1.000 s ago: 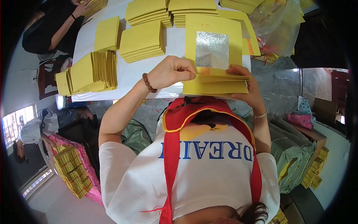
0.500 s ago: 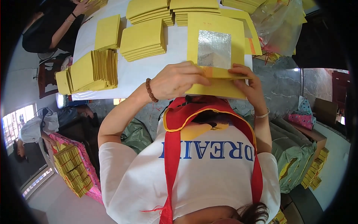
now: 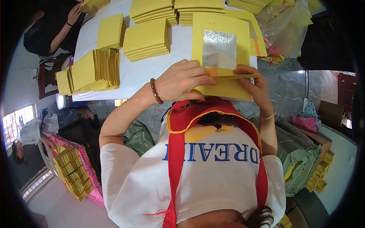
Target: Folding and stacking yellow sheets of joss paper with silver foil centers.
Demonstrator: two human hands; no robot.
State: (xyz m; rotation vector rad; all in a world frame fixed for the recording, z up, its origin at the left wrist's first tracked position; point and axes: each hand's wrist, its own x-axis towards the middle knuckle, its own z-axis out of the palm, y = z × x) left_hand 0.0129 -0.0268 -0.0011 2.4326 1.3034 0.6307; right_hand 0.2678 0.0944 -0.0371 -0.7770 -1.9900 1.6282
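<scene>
In front of me, at the table's near edge, lies a large yellow paper sheet (image 3: 243, 45) with a silver foil square (image 3: 219, 48) on it. Its near part is being folded up into a raised crease that runs left to right. My right hand (image 3: 255, 84) pinches the crease at its right end, thumb below and fingers above. My left hand (image 3: 186, 79) is closed at the left end, with curled fingers over the fold and the thumb lower down. The left fingers partly hide the sheet's left edge.
Folded yellow paper stacks (image 3: 145, 38) stand left on the white table (image 3: 152, 72), with a leaning row of folded papers (image 3: 87, 72) at its left corner. A clear plastic bag (image 3: 283, 28) lies far right. A co-worker's hand (image 3: 73, 14) handles yellow paper far left. Green sacks (image 3: 298, 157) stand right.
My left hand has shifted slightly, its thumb now showing apart below the index finger. The fold looks flatter and more edge-on. The co-worker's hand at far left has moved down a little.
</scene>
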